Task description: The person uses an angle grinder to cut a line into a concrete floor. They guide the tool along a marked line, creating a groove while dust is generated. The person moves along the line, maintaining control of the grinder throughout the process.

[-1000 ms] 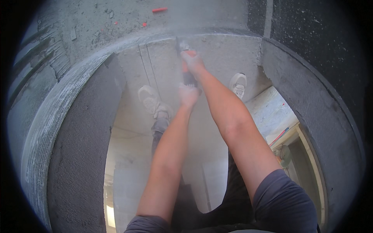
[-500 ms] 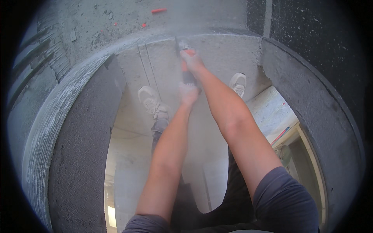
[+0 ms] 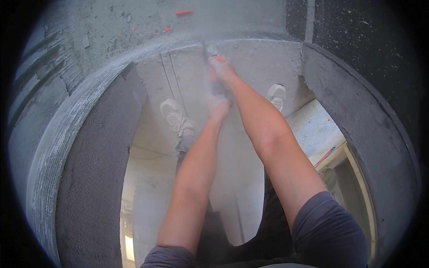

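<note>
A red-and-black angle grinder point(image 3: 218, 89) points away from me, its head at the far edge of the concrete slab point(image 3: 263, 58). Farther forward, my right hand point(image 3: 223, 70) wraps around the red front of its body. Behind it, my left hand point(image 3: 219, 107) is closed around the black rear end. Pale dust hangs over the tool and blurs its head, and the disc cannot be made out. A dark slit point(image 3: 205, 51) runs in the concrete beside the head. Two thin parallel lines point(image 3: 172, 73) mark the slab to the left.
My light shoes point(image 3: 174, 117) stand on either side of the tool. Dark rough walls point(image 3: 96, 174) curve up at left and right. Beyond the slab edge lie a red piece point(image 3: 184, 12) and rubble. A wooden frame point(image 3: 359, 178) shows at lower right, near red and blue lines point(image 3: 325, 157).
Dust around the grinder looks thicker, hiding more of its body and head. Both hands keep their hold, with hardly any movement; the whole view has shifted very slightly.
</note>
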Demonstrator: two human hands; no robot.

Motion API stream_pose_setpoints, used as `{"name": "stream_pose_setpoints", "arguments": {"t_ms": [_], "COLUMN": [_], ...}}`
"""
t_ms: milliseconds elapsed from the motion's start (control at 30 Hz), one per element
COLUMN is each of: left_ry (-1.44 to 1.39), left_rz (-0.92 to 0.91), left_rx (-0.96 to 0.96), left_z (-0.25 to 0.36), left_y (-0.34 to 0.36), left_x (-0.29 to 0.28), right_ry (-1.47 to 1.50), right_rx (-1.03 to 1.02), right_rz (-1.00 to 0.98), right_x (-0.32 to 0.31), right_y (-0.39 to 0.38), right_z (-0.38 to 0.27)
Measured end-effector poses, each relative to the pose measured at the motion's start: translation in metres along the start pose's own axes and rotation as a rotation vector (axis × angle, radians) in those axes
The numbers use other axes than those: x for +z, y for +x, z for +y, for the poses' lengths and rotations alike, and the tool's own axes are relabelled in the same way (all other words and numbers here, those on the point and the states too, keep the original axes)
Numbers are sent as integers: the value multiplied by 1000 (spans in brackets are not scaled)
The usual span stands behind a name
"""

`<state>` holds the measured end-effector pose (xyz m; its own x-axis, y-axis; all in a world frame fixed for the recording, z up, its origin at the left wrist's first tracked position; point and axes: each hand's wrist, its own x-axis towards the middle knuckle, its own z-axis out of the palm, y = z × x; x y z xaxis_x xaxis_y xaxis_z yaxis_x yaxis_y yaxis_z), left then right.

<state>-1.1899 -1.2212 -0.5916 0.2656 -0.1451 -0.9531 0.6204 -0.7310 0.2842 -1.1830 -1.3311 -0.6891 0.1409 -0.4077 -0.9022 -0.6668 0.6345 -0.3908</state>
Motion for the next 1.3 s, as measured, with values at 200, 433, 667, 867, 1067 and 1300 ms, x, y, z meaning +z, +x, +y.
{"name": "stream_pose_setpoints", "arguments": {"t_ms": [200, 433, 667, 867, 1067, 1300], "left_ry": [-22, 275, 253, 182, 355, 124], "left_rz": [-34, -33, -2, 143, -71, 231], "left_rx": [-146, 29, 87, 316, 27, -68], "left_z": [-108, -58, -83, -124, -120, -119], "left_y": [62, 29, 13, -6, -28, -83], "left_x": [-4, 0, 0, 13, 0, -8], "right_ry": [-22, -28, 17, 20, -238, -17], "right_rx": [-21, -14, -16, -134, -119, -43], "right_rz": [-77, -155, -189, -58, -124, 3], "right_x": [15, 4, 3, 6, -9, -3], "right_y": [-8, 5, 2, -3, 25, -96], "right_z": [-12, 18, 55, 117, 176, 121]}}
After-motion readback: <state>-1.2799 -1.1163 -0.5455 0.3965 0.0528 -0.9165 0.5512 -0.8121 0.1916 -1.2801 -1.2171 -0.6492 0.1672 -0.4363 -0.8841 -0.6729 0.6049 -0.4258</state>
